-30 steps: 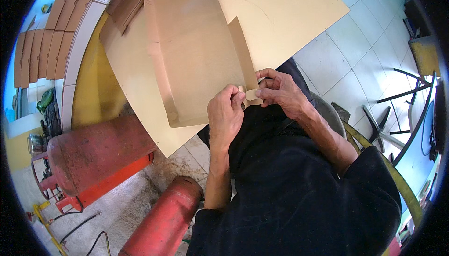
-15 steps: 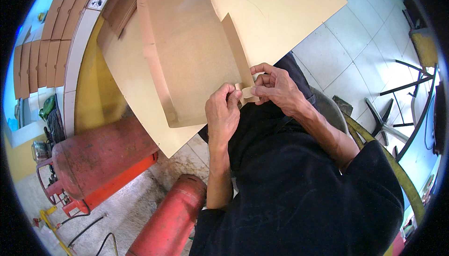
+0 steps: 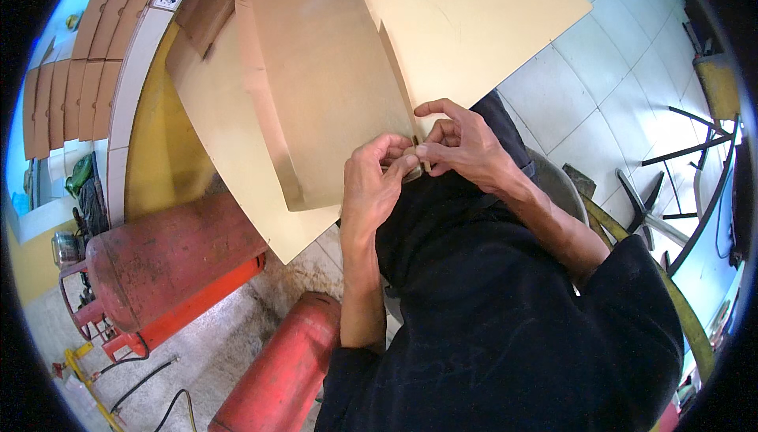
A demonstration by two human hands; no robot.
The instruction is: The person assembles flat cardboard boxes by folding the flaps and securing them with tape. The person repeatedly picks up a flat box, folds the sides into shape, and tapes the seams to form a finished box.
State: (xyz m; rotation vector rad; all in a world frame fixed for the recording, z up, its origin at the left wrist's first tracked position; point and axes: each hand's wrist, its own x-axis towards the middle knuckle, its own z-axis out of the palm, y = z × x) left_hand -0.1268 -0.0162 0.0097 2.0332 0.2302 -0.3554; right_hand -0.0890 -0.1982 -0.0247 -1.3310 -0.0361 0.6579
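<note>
A shallow brown cardboard box (image 3: 328, 77) lies open on a pale tabletop (image 3: 466, 21), its side walls raised. At the box's near right corner both hands meet. My left hand (image 3: 377, 175) pinches the corner flap between thumb and fingers. My right hand (image 3: 462, 144) grips the same corner from the other side, thumb pressed close to the left fingertips, with its index finger bent above. Fingers hide most of the flap, so how its layers fold together cannot be made out.
Stacked folded brown boxes (image 3: 87, 61) stand at the far left. A large red gas cylinder (image 3: 174, 262) lies left of the table, and another red cylinder (image 3: 280, 365) is below it. Chair legs (image 3: 651, 203) stand on the tiled floor at right.
The box's right wall has come more upright at the near corner. The flap that stuck out between my hands is now folded in, and my fingers have drawn closer together.
</note>
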